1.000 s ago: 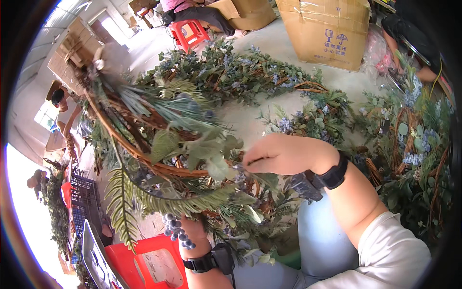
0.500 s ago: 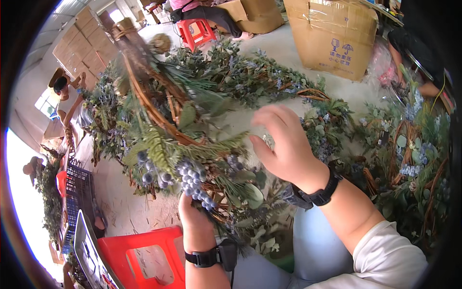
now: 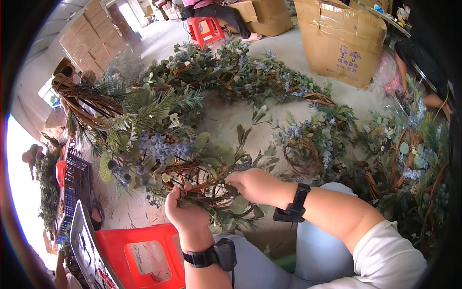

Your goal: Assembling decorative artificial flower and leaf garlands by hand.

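Spread before me is a wreath [image 3: 161,147] of brown vine twigs, green leaves, fern-like sprigs, pine needles, a pine cone and blue berry clusters. Its bare, bundled vines show at the far left. My left hand [image 3: 187,212] is closed on the near edge of the wreath, thumb and fingers pinching around its twigs. Just to the right, my right hand [image 3: 257,185] is curled, with its fingertips pressed into the vines of the same wreath. Leaves partly hide what lies between those fingertips.
More blue-berried wreaths [image 3: 231,72] lie on the floor behind and to the right. A red stool [image 3: 139,236] is at my left, near a dark blue crate [image 3: 77,178]. A large cardboard box [image 3: 337,45] stands at the back; a co-worker's arm [image 3: 402,72] shows beyond it.
The wreath has turned and lowered, its vine bundle swinging to the left. My right hand came down from an open reach above it and closed at its near edge.
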Available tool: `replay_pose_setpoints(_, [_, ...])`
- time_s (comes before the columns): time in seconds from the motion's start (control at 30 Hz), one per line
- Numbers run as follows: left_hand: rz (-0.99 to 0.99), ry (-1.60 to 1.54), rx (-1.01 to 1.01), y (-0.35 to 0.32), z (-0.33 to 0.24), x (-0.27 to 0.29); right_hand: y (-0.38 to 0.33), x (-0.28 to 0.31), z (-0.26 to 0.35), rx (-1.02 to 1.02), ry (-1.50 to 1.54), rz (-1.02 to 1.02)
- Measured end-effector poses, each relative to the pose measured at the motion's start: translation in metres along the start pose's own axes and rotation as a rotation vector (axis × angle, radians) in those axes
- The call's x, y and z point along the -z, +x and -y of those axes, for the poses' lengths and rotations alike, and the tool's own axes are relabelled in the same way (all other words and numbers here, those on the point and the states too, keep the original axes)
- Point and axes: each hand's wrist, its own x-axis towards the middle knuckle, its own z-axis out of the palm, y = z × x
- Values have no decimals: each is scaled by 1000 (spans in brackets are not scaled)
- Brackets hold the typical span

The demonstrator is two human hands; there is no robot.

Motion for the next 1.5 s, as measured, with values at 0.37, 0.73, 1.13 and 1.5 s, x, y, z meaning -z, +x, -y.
replay_pose_setpoints(0.37, [43,-116,31,-8,2,-12,3,2,22,-55,-121,121])
replay_pose_setpoints(0.73, [21,-3,37,-4,13,-10,1,15,26,-98,-128,139])
replay_pose_setpoints(1.13, [65,90,119,-1,19,-13,-3,41,26,-246,35,284])
replay_pose_setpoints(1.5, [50,153,147,-8,16,-15,-1,28,13,-899,1426,193])
